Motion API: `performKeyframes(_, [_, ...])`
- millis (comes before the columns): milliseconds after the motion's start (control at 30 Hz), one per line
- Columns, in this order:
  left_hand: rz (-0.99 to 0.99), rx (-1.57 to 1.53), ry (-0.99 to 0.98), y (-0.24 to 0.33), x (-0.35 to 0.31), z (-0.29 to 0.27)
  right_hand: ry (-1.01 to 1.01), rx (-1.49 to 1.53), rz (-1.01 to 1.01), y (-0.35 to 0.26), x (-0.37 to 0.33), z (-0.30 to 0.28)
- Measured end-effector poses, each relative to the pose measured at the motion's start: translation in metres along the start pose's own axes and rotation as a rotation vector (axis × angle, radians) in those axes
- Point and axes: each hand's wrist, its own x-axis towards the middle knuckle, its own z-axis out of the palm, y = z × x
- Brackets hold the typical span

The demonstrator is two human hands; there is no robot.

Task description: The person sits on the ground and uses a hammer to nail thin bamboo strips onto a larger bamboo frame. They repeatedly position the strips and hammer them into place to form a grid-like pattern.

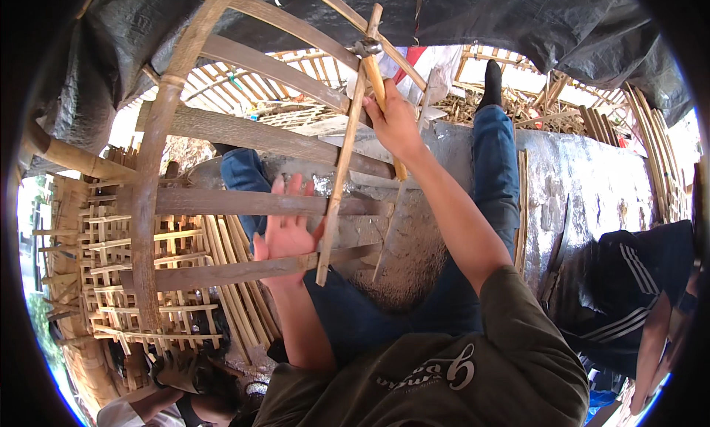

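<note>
Before me stands a slatted wooden frame, its several grey-brown slats [244,203] running across from a long upright rail [153,175] on the left. A narrow wooden batten [342,168] crosses the slats' right part. My right hand [397,124] is closed round the wooden handle of a hammer [375,76]. The hammer's metal head is up by the batten's top end; whether they touch I cannot tell. My left hand [285,238] is open behind the lower slats, fingers spread and pointing up, partly hidden by them.
Bamboo lattice panels [148,279] and loose strips [240,272] are at the left. Black sheeting [510,20] hangs across the top. At the right are a person in dark striped clothing [629,294] and stacked bamboo strips [658,153]. Another person [185,397] is at lower left.
</note>
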Motion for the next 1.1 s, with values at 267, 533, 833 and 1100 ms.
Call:
performKeyframes(267, [0.222, 0.080, 0.018, 0.010, 0.054, -0.016, -0.077, -0.100, -0.030, 0.002, 0.028, 0.018])
performKeyframes(533, [0.255, 0.168, -0.202, 0.013, 0.106, -0.010, -0.144, -0.066, -0.066, 0.030, 0.066, 0.047])
performKeyframes(833, [0.329, 0.060, -0.062, 0.003, 0.097, 0.003, -0.112, -0.126, -0.194, 0.026, 0.058, 0.044])
performKeyframes(1100, [0.309, 0.108, -0.047, 0.009, 0.107, 0.018, 0.191, -0.167, -0.202, 0.022, 0.074, -0.028])
